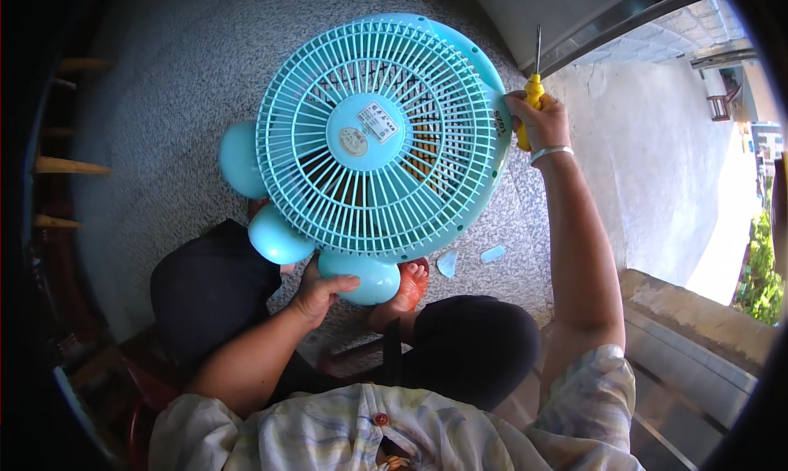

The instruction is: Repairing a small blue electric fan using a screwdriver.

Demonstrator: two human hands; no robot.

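A light blue plastic electric fan (366,134) is held up in front of me, its round slatted grille facing me with two stickers on the hub. Three rounded blue lobes stick out along its lower left rim. My left hand (322,294) grips the lowest lobe (371,279), thumb on top. At the fan's right edge my right hand (542,122) is closed around a screwdriver (534,87) with a yellow handle, its metal shaft pointing up. The fingers of that hand also touch the fan's rim. Small dark holes dot the rim on the right.
Two pale blue plastic pieces (447,263) lie on the speckled floor (176,85) near my foot (411,284). A light panel with a dark edge (628,23) stands at the upper right. A low ledge (694,323) runs along the right. Pointed wooden slats (72,166) are at the left.
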